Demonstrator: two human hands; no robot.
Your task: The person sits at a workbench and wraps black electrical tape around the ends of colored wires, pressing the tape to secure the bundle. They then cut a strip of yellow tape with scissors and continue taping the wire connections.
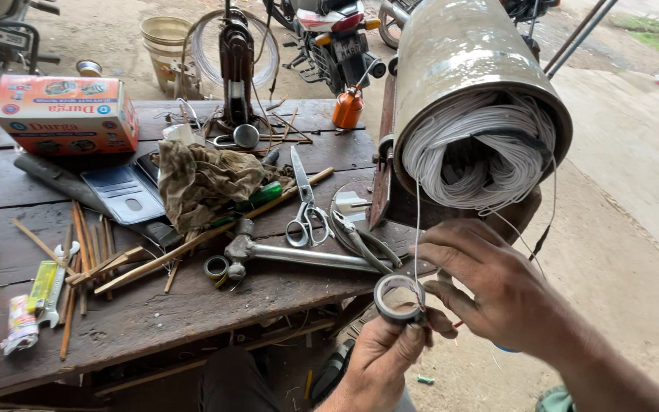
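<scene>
Tape roll [398, 298] pinched between left hand [379, 358] fingertips (upright).

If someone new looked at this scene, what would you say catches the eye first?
First, the big metal cylinder at upper right, its open end packed with white wire coils. Below it, the left hand holds a roll of tape while the right hand works at it. To the left, the worn wooden table is strewn with scissors, a hammer and a crumpled rag.

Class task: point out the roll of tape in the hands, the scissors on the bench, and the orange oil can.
roll of tape [390, 288], head view, upper rim.
scissors [304, 206], head view, near the pivot.
orange oil can [347, 111], head view, body.
</scene>
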